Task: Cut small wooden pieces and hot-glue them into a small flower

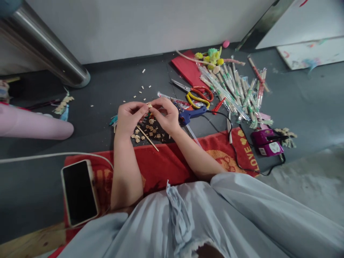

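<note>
My left hand (130,116) and my right hand (167,114) meet over the dark surface, fingertips pinched together on a small pale flower-shaped piece (149,106). The fingers cover part of it. Beneath them lie several similar loose pale pieces (137,138), and a thin wooden stick (148,138) slants across toward the towel. Just right of my right hand is a blue glue gun (192,114) with a black cord. Scissors (198,97) with red and yellow handles lie open beyond it.
A red towel (163,161) lies in front of me, with a phone (80,193) on its left end. Several wrapped sticks (236,86) are heaped at the right, near a purple box (266,143) with cords. A pink cylinder (37,122) and a metal post (51,46) stand left.
</note>
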